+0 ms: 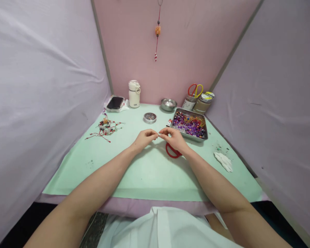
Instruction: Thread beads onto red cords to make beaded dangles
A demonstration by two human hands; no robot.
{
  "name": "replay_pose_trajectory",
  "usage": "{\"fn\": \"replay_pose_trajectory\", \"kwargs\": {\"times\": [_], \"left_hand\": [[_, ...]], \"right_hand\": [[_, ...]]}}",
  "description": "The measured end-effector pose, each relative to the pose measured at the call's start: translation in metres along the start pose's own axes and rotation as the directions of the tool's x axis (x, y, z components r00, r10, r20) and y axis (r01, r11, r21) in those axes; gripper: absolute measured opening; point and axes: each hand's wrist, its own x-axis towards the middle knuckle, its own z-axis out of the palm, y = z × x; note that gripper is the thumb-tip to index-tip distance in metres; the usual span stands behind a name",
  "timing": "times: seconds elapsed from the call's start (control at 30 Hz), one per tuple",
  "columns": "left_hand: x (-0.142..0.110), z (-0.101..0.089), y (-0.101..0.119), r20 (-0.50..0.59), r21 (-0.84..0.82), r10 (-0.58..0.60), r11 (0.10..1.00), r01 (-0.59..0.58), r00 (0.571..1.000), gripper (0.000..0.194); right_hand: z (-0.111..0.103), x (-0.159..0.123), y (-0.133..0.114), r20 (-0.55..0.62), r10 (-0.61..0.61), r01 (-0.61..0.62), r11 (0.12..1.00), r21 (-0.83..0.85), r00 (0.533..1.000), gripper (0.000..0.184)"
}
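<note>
And here, above the middle of the surface (134,177), the left hand (146,137) and the right hand (173,138) come together tip to tip, each pinched closed; whatever they grip is too small to make out. Under the right hand, partly covered, there's a red handle loop (169,155). Just beyond it, a metal tray (196,138), crowded with purple and dark beads (188,127)! Ahead of the left hand sits a round container (150,118); farther left, a beaded cord tangle (109,129) sprawls. Out right, a crumpled white cloth (223,162). At the back: phone (115,102), cream bottle (134,97), metal bowl (168,107), two jars (203,105).
</note>
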Motion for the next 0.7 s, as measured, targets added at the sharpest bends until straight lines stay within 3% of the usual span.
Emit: {"fn": "replay_pose_trajectory", "kwargs": {"times": [0.27,0.7], "left_hand": [[-0.0011,0.0004,0.0047,0.006,0.019,-0.013,1.000,0.013,1.000,0.022],[-0.0013,0.0014,0.0073,-0.086,-0.033,-0.028,0.999,0.026,0.996,0.032]], "right_hand": [[0.0013,0.0000,-0.0002,-0.007,-0.017,0.017,1.000,0.024,1.000,0.018],[0.0061,0.0004,0.0025,-0.082,0.045,-0.038,0.996,0.083,0.996,0.021]]}}
